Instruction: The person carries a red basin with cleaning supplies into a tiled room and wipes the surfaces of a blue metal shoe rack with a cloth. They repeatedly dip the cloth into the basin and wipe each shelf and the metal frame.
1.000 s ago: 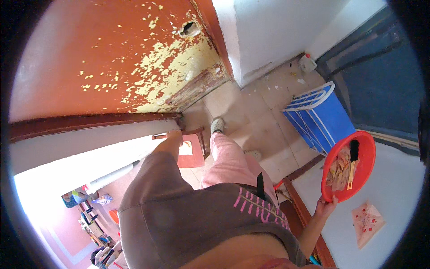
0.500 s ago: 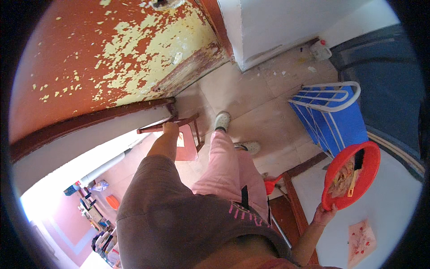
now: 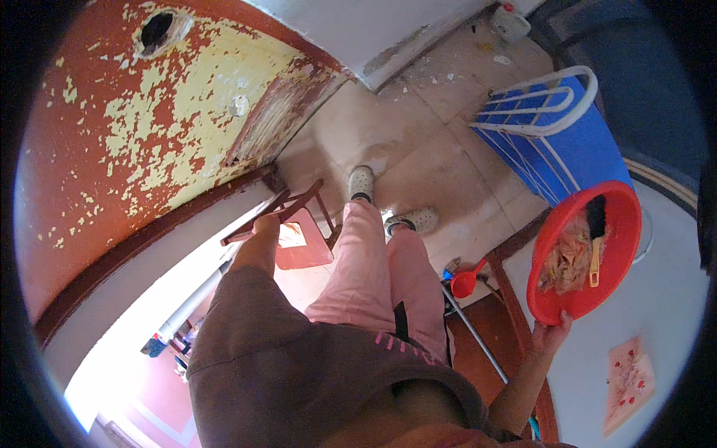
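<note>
Off to the left, my left hand (image 3: 267, 223) is closed around the top of a dark wooden chair (image 3: 302, 200). The chair's pinkish seat carries a pale patch. On the right, my right hand (image 3: 553, 333) grips the near rim of a red plastic basin (image 3: 621, 243), which is held tilted. Inside the basin lies a crumpled, pale brownish heap (image 3: 569, 260) that looks like cloth, though I cannot tell for sure. Beside that heap rests a brush (image 3: 595, 263) with black bristles and a yellow handle.
A white wire rack with a blue panel (image 3: 556, 142) stands ahead right. Peeling red-and-yellow door (image 3: 172, 112) fills the upper left. A red ladle-like scoop (image 3: 464, 284) and a metal pole (image 3: 478, 340) are near my right leg. A whitish jug (image 3: 511, 24) stands by the far wall.
The basin has risen in view, its inside turned more toward me. My left hand keeps its grip on the chair. The whole view has shifted, showing more of the door, including a hole.
</note>
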A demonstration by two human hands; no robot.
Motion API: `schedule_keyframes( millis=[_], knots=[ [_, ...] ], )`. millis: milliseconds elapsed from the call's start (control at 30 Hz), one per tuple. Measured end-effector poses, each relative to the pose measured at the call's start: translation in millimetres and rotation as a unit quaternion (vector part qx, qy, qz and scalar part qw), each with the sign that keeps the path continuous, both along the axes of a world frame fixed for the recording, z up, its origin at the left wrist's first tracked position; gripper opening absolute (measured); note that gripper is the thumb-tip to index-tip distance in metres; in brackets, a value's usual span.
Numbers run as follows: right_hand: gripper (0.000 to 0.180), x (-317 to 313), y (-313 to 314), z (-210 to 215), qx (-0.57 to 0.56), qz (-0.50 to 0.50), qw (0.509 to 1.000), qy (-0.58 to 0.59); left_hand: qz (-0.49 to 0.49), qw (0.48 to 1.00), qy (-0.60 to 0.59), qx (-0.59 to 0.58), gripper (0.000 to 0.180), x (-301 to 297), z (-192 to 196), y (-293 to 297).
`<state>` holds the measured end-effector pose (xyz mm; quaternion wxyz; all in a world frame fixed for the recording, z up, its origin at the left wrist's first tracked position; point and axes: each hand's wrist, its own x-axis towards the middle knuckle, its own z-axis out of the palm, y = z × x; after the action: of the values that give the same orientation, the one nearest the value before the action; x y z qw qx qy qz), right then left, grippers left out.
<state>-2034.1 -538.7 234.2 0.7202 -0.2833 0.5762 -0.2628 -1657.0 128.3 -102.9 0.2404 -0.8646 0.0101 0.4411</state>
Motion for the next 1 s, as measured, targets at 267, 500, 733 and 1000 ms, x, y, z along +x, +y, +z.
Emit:
schedule_keyframes(
  millis=[267,500,733,1000],
  knots=[
    [0.068,-42.2,-3.8,-4.0,0.009,-0.016,1.0,-0.016,-0.056,0.994,0.089,-0.007,0.039,-26.7,39.5,-40.4],
    [0.069,-65.0,4.8,-17.1,-0.022,-0.064,0.998,-0.005,-0.149,0.976,0.152,-0.049,0.032,-15.3,28.1,-52.8],
    [0.069,-71.8,19.7,-40.0,0.023,-0.086,0.996,0.007,0.139,0.937,0.313,-0.067,0.035,16.7,30.6,-115.3],
    [0.069,-36.1,35.8,-42.2,0.061,-0.133,0.987,0.065,-0.038,0.957,0.268,-0.103,0.047,30.5,38.8,-173.3]
  ],
)
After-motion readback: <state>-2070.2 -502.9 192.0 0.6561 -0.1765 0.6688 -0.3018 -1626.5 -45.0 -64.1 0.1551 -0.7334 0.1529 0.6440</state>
